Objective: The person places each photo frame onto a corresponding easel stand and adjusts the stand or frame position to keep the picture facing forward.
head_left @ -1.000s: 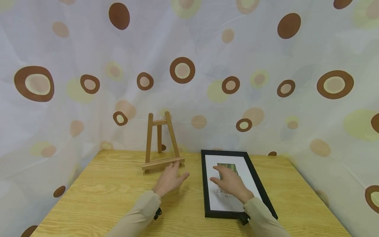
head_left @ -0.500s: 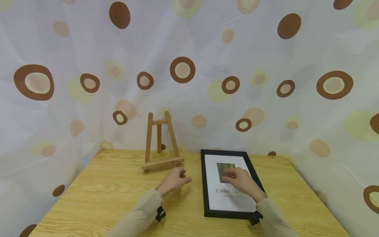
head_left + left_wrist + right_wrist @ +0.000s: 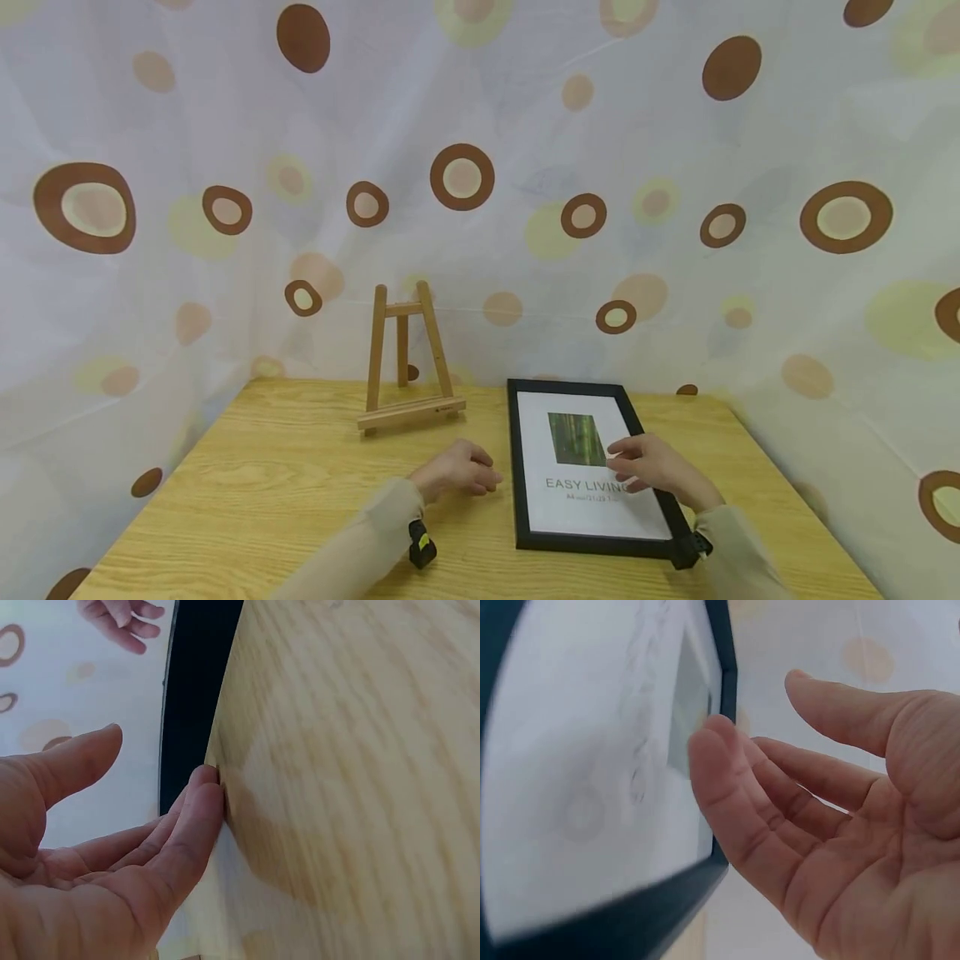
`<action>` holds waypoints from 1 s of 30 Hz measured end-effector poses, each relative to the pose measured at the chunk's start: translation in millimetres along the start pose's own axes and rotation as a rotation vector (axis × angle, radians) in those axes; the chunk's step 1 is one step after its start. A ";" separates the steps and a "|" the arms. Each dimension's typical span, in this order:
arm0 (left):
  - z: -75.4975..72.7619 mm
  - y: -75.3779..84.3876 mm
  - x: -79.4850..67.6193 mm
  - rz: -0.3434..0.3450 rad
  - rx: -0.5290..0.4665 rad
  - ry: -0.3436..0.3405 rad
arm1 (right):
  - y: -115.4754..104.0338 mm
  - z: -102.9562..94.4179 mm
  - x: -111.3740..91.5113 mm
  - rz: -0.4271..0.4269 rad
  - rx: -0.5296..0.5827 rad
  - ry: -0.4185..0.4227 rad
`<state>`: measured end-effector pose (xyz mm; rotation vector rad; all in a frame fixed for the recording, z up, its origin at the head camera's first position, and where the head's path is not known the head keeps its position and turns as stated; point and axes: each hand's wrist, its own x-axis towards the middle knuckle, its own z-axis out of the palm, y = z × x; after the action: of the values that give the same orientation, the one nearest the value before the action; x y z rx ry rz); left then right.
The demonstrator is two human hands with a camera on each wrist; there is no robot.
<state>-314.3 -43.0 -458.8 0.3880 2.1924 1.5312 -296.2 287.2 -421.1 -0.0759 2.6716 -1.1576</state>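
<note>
A black picture frame [image 3: 526,467] lies flat on the table, its white sheet printed with a small forest picture and the words "EASY LIVING". Just left of the frame is my left hand [image 3: 459,468], low over the wood, with loosely bent fingers and nothing held. In the left wrist view its fingertips [image 3: 204,780] are close to the table; whether they touch it I cannot tell. My right hand [image 3: 651,463] hovers over the frame's right side, fingers relaxed, thumb apart, palm bare in the right wrist view. A small wooden easel [image 3: 411,412] stands behind my left hand.
The light wood table [image 3: 285,483] reaches back to a white curtain [image 3: 510,92] with brown and yellow round patterns, which also closes off both sides. A black band [image 3: 422,546] sits on my left wrist and another [image 3: 686,550] on my right.
My left hand has come away from the easel's ledge, back and right toward the frame. My right hand has moved right across the frame, uncovering the forest picture. Easel and frame have stayed put.
</note>
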 end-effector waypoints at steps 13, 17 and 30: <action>15.8 6.1 6.6 -0.029 -0.006 -0.040 | 37.4 -25.2 -14.4 0.044 -0.085 0.073; 18.3 7.7 7.2 -0.039 0.035 -0.038 | 45.0 -28.3 -16.1 0.073 -0.079 0.073; 26.7 9.9 5.8 -0.079 0.132 -0.023 | 59.0 -21.8 -19.0 0.150 -0.080 -0.033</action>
<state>-306.2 -15.1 -458.5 0.3536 2.2695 1.3386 -280.1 345.9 -445.9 0.0896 2.6426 -0.9954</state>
